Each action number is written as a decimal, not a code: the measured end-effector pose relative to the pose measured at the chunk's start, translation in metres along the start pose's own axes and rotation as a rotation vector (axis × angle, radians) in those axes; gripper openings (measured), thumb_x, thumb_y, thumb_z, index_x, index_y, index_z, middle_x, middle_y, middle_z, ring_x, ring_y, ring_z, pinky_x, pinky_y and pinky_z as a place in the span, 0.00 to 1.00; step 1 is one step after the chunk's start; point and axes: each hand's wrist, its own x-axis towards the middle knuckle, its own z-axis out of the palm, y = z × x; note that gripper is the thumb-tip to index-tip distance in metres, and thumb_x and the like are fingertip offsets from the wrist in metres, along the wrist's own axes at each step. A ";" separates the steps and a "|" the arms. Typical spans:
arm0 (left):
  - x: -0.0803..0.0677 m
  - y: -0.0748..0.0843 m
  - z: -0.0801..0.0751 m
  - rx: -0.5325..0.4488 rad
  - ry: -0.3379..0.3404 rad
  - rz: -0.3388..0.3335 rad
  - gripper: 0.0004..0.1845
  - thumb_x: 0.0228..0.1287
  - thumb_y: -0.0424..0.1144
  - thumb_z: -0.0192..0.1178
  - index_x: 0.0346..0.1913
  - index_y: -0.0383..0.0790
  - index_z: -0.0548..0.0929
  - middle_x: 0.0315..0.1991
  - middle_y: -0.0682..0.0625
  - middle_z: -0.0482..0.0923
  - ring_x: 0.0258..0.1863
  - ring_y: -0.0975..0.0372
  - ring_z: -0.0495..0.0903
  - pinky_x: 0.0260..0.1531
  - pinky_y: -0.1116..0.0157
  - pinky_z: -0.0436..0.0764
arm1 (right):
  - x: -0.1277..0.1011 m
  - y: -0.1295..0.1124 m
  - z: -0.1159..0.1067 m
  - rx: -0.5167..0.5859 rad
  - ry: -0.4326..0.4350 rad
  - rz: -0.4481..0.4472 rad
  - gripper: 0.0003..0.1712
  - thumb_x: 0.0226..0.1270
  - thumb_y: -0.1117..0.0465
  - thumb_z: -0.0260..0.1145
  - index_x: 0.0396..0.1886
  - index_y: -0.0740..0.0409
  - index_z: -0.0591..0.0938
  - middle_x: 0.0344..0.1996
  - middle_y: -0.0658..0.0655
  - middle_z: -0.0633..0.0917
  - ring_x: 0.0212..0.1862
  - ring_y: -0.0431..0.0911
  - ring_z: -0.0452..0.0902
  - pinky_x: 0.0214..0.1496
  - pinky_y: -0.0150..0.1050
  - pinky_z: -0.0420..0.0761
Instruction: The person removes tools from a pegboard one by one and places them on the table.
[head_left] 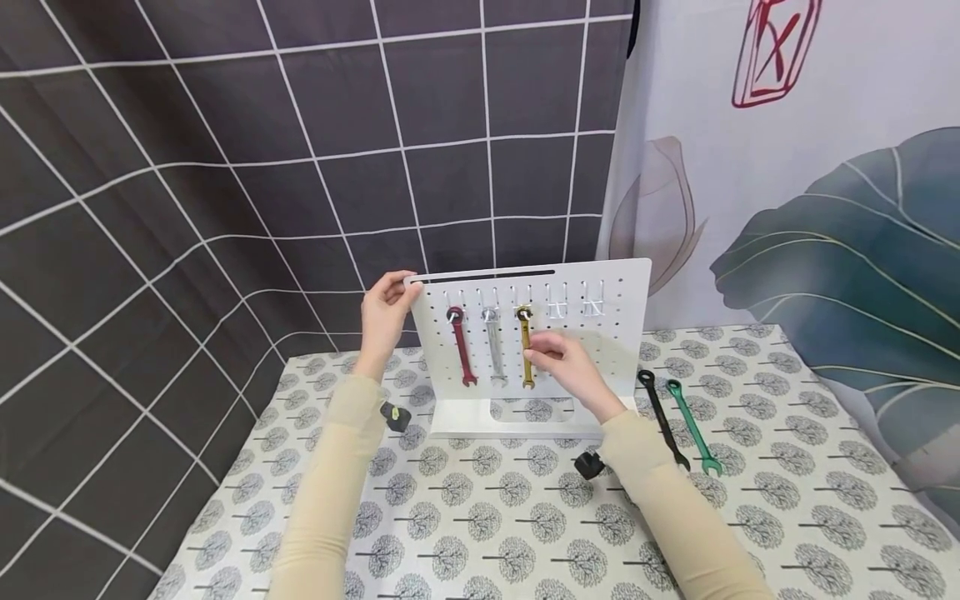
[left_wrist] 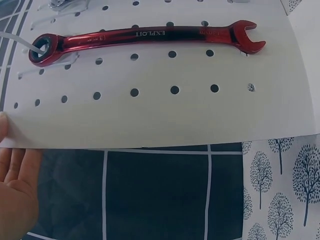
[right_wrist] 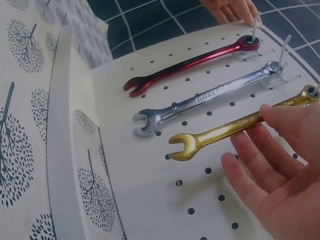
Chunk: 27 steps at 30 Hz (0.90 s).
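A white pegboard stand is upright on the table. Side by side on its hooks hang a red wrench, a silver wrench and a gold wrench. My left hand grips the board's top left corner, and its palm shows beside the board edge, below the red wrench. My right hand is at the gold wrench. Its thumb lies on the shaft, while the other fingers are spread and straight below it. The silver wrench and red wrench hang untouched.
A black wrench and a green wrench lie on the tree-patterned tablecloth, right of the stand. Two empty hooks sit at the board's upper right. A dark grid curtain and a leaf-print curtain close the back.
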 end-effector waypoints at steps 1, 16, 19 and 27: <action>0.000 0.000 0.000 -0.003 0.002 0.003 0.14 0.66 0.27 0.66 0.51 0.23 0.83 0.41 0.33 0.83 0.36 0.65 0.82 0.40 0.73 0.80 | -0.002 -0.006 0.000 0.006 -0.002 -0.001 0.21 0.72 0.62 0.66 0.60 0.69 0.78 0.51 0.67 0.84 0.48 0.56 0.82 0.53 0.47 0.83; 0.020 -0.032 -0.001 0.034 0.005 0.002 0.18 0.64 0.37 0.70 0.55 0.34 0.85 0.48 0.38 0.84 0.41 0.69 0.82 0.46 0.71 0.81 | -0.007 -0.010 -0.001 0.041 0.006 0.036 0.20 0.71 0.61 0.67 0.58 0.66 0.79 0.48 0.64 0.85 0.45 0.52 0.85 0.52 0.38 0.84; 0.019 -0.032 -0.002 0.011 -0.017 0.009 0.20 0.63 0.37 0.72 0.56 0.36 0.85 0.50 0.41 0.85 0.43 0.68 0.83 0.45 0.71 0.81 | -0.011 -0.013 -0.002 0.033 0.008 0.048 0.21 0.71 0.60 0.67 0.59 0.66 0.79 0.48 0.63 0.86 0.45 0.52 0.86 0.54 0.41 0.83; 0.017 -0.034 -0.007 -0.017 -0.052 0.022 0.17 0.62 0.33 0.72 0.53 0.33 0.86 0.44 0.47 0.88 0.42 0.66 0.85 0.43 0.70 0.81 | -0.018 -0.018 -0.003 0.012 0.000 0.049 0.24 0.70 0.57 0.68 0.60 0.65 0.79 0.47 0.62 0.86 0.44 0.51 0.86 0.58 0.49 0.81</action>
